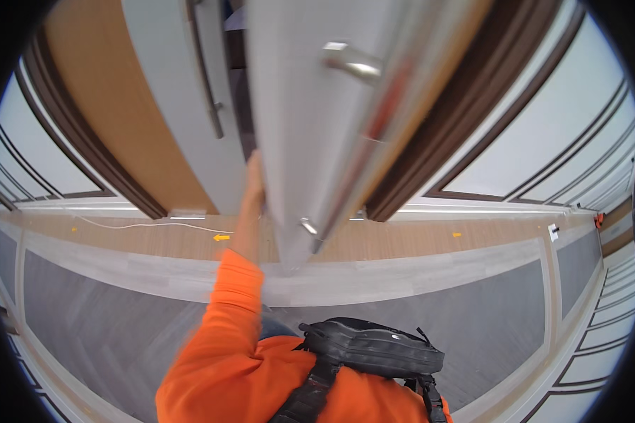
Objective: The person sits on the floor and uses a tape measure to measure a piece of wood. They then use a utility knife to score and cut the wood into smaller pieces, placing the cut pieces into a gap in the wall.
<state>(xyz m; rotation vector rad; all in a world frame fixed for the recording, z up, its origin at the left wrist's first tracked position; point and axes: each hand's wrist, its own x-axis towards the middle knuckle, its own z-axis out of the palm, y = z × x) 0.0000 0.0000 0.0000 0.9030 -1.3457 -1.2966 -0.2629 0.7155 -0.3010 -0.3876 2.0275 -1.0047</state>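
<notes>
Left edge of the pale grey, tall, flat door leaf [282, 106]: running down the upper centre of the frame, with a dark, narrow gap [240, 92] just to its left. Beyond the gap, upper left: second grey door leaf [162, 77] with a long brushed-metal bar handle [203, 77]. Lower end of the first leaf: tapering to a corner at mid-frame, over a pale plank floor strip [374, 264]. To its right: dark brown moulded door frame [430, 148], well apart from the leaf at the bottom. To the far left: orange-brown wood panel [95, 92], bordered by brown moulding. Room for moving: a broad span of dark grey herringbone floor [487, 303] to left and right of the body, across the lower half. Nearer the doors: light wood floor band [402, 233] with a yellow arrow marker [221, 237] and a thin white cable [141, 225], both left of centre.

Appearance of the first leaf, upper centre: smooth, upright and blurred, especially higher up; two shiny metal handle posts [353, 62] on the face, one above the other, beside a long streak of reddish reflection.

Left hand [254, 180]: from an orange sleeve [236, 289], at the left edge of the leaf, fingers stretched upward along it. State of the grip: impossible to tell whether clamped or merely laid against the edge, with fingertips partly hidden. Lower centre: black fabric bag [374, 345] strapped across an orange top.
</notes>
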